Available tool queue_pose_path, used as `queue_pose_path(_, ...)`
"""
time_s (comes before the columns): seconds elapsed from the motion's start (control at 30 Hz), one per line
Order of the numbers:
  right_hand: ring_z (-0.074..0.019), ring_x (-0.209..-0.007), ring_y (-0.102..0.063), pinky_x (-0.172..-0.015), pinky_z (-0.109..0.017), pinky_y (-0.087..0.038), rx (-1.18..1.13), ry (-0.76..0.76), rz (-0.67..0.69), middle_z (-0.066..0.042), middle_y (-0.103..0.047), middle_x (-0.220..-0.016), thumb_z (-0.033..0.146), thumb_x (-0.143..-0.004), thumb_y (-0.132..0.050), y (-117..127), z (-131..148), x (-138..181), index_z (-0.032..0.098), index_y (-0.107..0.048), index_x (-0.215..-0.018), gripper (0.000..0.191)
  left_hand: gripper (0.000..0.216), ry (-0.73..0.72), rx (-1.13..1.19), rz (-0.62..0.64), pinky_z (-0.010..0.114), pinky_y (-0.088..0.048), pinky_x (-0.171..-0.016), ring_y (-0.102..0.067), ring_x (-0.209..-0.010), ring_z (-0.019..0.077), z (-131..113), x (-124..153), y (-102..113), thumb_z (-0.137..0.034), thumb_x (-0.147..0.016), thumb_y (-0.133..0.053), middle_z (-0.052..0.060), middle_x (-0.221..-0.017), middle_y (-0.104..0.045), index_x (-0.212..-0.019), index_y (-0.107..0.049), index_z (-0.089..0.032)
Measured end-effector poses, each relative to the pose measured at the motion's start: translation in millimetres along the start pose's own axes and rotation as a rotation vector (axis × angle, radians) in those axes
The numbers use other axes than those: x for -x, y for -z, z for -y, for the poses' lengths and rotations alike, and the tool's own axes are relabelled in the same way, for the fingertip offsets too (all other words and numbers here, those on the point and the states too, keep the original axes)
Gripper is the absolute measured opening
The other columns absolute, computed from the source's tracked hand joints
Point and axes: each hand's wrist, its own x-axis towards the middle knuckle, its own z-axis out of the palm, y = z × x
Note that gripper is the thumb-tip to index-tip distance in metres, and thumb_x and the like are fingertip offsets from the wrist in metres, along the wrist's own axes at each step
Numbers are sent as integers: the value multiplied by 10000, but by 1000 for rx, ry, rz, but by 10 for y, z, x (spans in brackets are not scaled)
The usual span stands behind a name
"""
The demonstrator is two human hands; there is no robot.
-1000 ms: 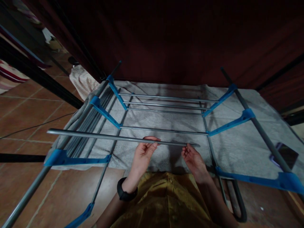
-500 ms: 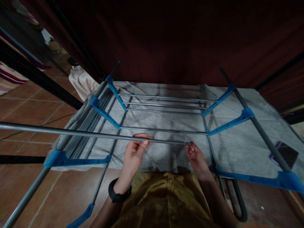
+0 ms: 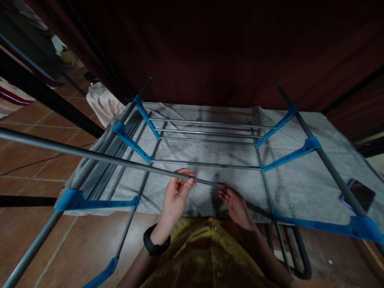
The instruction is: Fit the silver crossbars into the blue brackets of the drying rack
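Observation:
A long grey metal tube (image 3: 129,164) slants across the front of a half-built rack, its left part running out of view. My left hand (image 3: 178,192) pinches it between thumb and fingers, near its right end. With closed fingertips, my right hand (image 3: 235,204) holds that right end. Around both hands stands the rack, made of grey tubes and blue plastic brackets (image 3: 129,144). Several thin crossbars (image 3: 207,164) join its left and right sides behind my hands.
Several loose grey tubes (image 3: 112,172) lie at the left on a bed-like surface with a grey cloth (image 3: 192,192). A phone-like dark object (image 3: 358,196) rests at the right. A dark red curtain (image 3: 210,52) hangs behind; tiled floor (image 3: 75,248) shows below.
The tube's right end has moved left and slightly down, and its left part has risen. My right hand has moved left with the end, closer to my left hand, which shifted slightly right.

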Motion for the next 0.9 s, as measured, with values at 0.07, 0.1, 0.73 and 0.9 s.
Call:
queue_pose_path(0.07,-178,-817,-712,-757,-311,-579,50,-19,17,-39,-771,-943,397,-717,-825,-56,-29,30,254,-721,-948,292,312,-3,-17,11,318,-563,-785,-673,-813,168,68,17,-19,-354,-863,-725,47,-981,-710,-1109,-605,-205)
queue_pose_path(0.1,-183,-810,-713,-746,-317,-577,74,-21,25,-40,-774,-944,414,-709,-827,-81,-36,44,257,-721,-958,313,304,-6,-31,20,315,-556,-786,-670,-819,168,101,25,-26,-346,-871,-715,49,-989,-709,-1117,-603,-206)
queue_pose_path(0.73,-226,-852,-704,-795,-376,-541,324,-110,225,-13,-778,-1007,499,-705,-827,-495,-66,233,324,-747,-1019,369,175,-52,-253,96,331,-529,-885,-672,-995,198,423,70,-57,-349,-939,-612,72,-1074,-715,-1044,-649,-215)
queue_pose_path(0.9,-234,-866,-703,-801,-388,-544,248,-143,246,-21,-774,-974,438,-706,-824,-563,-92,270,313,-746,-1033,358,210,-15,-204,91,335,-538,-881,-682,-966,196,533,74,-81,-362,-930,-631,65,-1044,-714,-1079,-632,-214)
